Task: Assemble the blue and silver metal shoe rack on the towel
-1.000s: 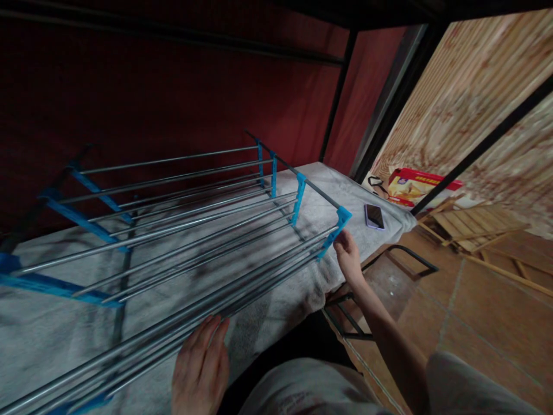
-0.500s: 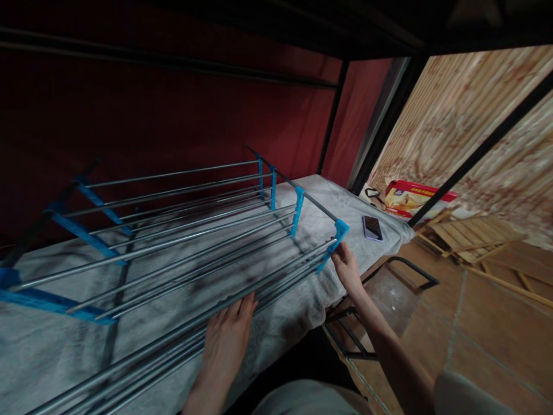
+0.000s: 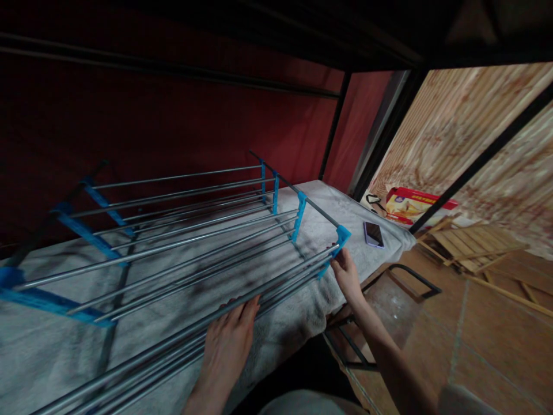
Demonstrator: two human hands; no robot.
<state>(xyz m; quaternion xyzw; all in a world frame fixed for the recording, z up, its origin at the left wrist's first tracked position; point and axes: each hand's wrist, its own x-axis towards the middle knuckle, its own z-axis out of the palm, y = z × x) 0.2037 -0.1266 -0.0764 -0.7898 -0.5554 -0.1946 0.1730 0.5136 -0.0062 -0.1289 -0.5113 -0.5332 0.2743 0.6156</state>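
A shoe rack (image 3: 185, 251) of thin metal tubes and blue plastic brackets lies across the bed, several tubes running side by side. My left hand (image 3: 231, 340) rests over the nearest tubes, its fingers curled around the front one with their tips hidden behind it. At the right front corner, my right hand (image 3: 347, 275) grips the end of a blue bracket (image 3: 343, 237) where the tubes meet it. Its fingertips are partly hidden by the bracket.
A grey plush blanket (image 3: 322, 202) covers the bed under the rack. A phone (image 3: 374, 234) lies on it at right. Beyond stand a red and yellow box (image 3: 415, 206) and a folded wooden stand (image 3: 484, 242). A black metal frame (image 3: 417, 280) is on the tiled floor, near dark bed posts (image 3: 336, 127).
The view has tilted up slightly, so everything sits a little lower. Both hands keep their places on the rack, which has hardly moved.
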